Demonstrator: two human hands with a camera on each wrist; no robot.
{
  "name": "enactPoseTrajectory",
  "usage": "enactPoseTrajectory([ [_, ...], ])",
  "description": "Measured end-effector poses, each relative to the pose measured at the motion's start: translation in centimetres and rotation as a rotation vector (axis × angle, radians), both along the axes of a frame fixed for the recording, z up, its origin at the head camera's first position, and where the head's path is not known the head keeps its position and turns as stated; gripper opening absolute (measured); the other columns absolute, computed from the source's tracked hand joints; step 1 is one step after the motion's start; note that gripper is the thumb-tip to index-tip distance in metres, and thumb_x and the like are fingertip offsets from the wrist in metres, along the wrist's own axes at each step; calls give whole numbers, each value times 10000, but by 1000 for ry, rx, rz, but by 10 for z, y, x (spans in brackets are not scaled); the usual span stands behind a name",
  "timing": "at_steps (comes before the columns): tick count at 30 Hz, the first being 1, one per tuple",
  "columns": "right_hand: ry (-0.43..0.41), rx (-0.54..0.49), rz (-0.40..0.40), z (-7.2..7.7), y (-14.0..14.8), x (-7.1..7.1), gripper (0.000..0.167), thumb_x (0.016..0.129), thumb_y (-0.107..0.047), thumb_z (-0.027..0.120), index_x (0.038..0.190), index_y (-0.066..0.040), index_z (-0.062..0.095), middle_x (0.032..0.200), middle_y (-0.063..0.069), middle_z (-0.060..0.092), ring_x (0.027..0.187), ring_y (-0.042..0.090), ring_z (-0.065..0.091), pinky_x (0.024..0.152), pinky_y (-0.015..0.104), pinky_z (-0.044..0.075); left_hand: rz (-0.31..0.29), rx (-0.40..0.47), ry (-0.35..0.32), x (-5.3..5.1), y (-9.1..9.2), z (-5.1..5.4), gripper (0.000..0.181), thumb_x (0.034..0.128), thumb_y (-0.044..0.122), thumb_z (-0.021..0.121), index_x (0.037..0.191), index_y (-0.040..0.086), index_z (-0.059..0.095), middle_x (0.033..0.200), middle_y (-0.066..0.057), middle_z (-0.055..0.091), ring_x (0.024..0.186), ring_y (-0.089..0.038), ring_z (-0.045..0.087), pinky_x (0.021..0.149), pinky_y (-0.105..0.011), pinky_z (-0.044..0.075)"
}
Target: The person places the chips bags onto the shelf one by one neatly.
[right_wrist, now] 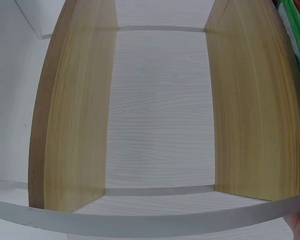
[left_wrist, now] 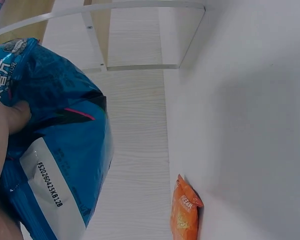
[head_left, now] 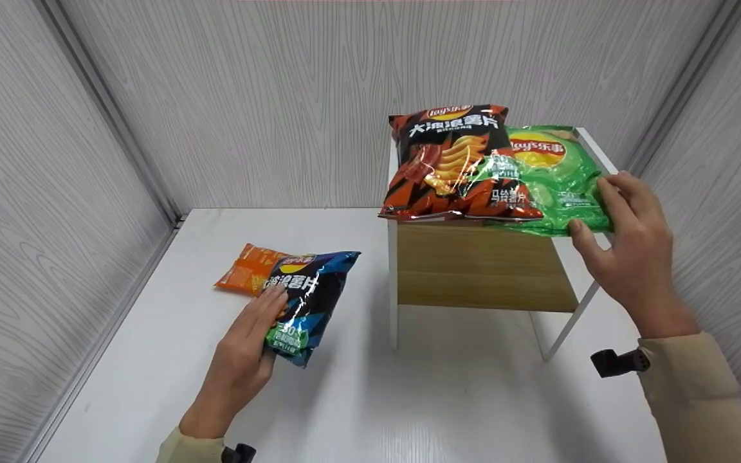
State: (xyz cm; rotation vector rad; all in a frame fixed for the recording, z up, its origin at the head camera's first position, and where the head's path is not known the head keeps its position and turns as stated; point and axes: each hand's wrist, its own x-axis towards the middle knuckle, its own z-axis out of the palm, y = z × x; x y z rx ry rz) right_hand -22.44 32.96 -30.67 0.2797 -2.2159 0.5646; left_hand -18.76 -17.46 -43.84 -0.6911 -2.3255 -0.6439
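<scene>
My left hand [head_left: 242, 347] grips a blue and black potato chip bag [head_left: 316, 296], fingers across its front and thumb on its back; the left wrist view shows the bag's blue back [left_wrist: 70, 130]. It is held above the white table. My right hand [head_left: 637, 247] rests on the right edge of a green chip bag [head_left: 557, 173], thumb and fingertips on its upper face. This bag lies on top of a small shelf rack, partly covered by a red and black chip bag [head_left: 454, 161] at its left.
An orange chip bag [head_left: 248, 267] lies on the white table [head_left: 152, 360], partly behind the blue one. The rack has a white frame [head_left: 393, 283] and a lower wooden board [head_left: 480, 263]. Pale wood-grain walls [head_left: 267, 96] enclose the table at the back and sides.
</scene>
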Motion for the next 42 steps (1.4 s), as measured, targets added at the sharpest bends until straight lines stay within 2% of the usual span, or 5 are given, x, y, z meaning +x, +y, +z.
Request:
enactPoseTrajectory([
  [15,0,1,-2,0,-1,1,633,869,-306,638,1406,10,526,1410,193,490,1340,341,447,1067,572,418,-144,60,22,22,-2,17,915,649,-256,745,1446,120,502,1487,-60,519,1374,-240,491,1155,-160,284],
  [28,-6,-9,4,0,0,1,644,852,-300,650,1405,8,529,1413,189,496,1346,340,443,1065,576,414,-283,15,56,39,10,35,907,621,-130,836,1428,145,524,1454,-21,556,1344,-228,527,1147,-207,330],
  [31,1,-10,5,0,0,1,639,853,-293,650,1404,8,531,1409,194,501,1339,340,449,1054,583,420,-329,0,63,40,15,39,841,671,-85,820,1428,126,521,1452,-45,557,1347,-236,521,1168,-223,312],
  [37,2,-3,-1,0,-1,1,632,861,-289,651,1405,10,529,1405,192,493,1322,338,457,1037,555,437,-400,-30,72,40,31,45,479,990,290,571,1430,111,520,1457,-63,552,1342,-245,531,1193,-239,282],
  [42,7,0,1,0,-1,1,628,868,-295,646,1403,12,528,1403,195,488,1311,337,462,1020,551,443,-446,-50,89,40,46,49,470,1008,343,509,1422,122,532,1447,-42,566,1325,-233,552,1185,-237,296],
])
